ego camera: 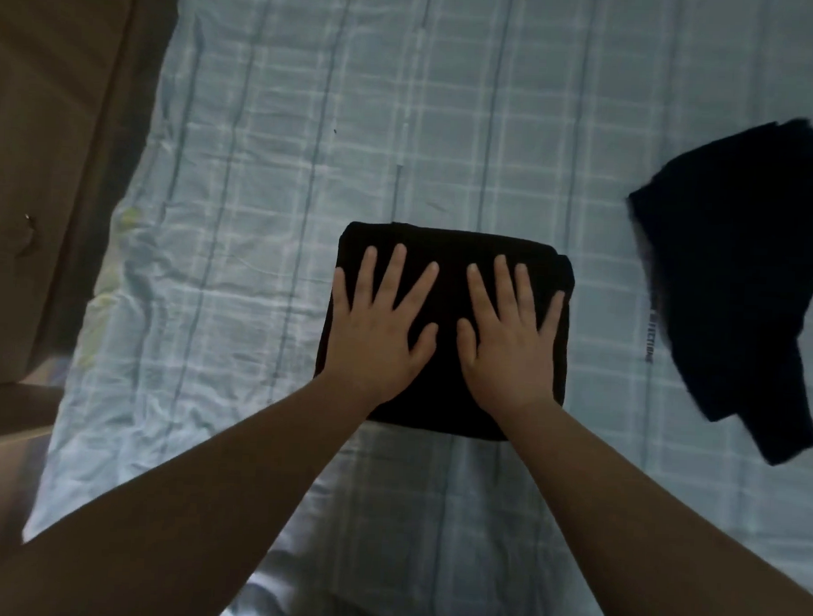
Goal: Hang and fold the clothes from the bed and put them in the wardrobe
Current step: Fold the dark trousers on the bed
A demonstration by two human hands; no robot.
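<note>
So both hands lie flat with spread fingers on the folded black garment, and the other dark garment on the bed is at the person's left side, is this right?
Not quite. The other dark garment lies at the person's right side, as the head view shows. The rest holds: the left hand and the right hand lie flat with spread fingers on the folded black garment on the bed.

Bedroom — checked bedsheet (450, 123)

From my feed I see two bare forearms with no sleeves, watch or bands, each ending in a hand, the left hand (379, 335) and the right hand (510, 342), whose fingers (399, 272) carry no rings and have short, plain, unpainted nails at their tips.
</note>
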